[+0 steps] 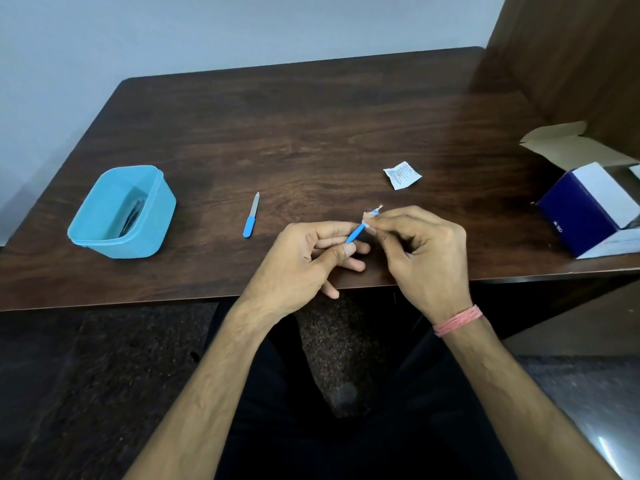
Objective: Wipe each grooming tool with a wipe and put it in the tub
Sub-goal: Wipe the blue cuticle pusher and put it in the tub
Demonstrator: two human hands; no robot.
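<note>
The left hand (pixel 304 258) pinches the slim blue plastic-handled grooming tool (pixel 355 233), its axis slanting far-right; the right hand (pixel 419 251) pinches what seems a small white wipe (pixel 367 221) around its tip. The light-blue plastic tub (pixel 152 233) sits well left on the desk.

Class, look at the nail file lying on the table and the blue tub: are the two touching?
Apart. The head view shows the nail file lying on the table to the right of the blue tub, with a plain strip of bare wood between them.
</note>
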